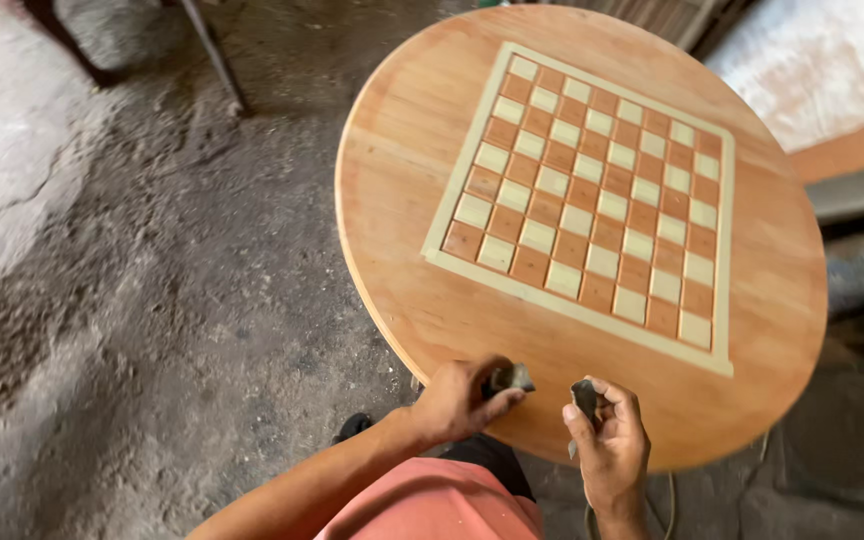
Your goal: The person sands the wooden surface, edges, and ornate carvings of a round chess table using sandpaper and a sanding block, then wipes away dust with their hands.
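Head view looks down on a round wooden tabletop [402, 180] with an inlaid chessboard [587, 195] of light and reddish squares framed by a pale border. Left hand [457, 400] curls at the near rim, fingers closed around a small grey scrap [514, 378], possibly folded sandpaper, held just over the wood. Right hand [607, 445] sits beside it, slightly apart, pinching a second dark grey piece [584, 397] between thumb and fingers, near the rim. Below lies a rough, dusty concrete floor [152, 300].
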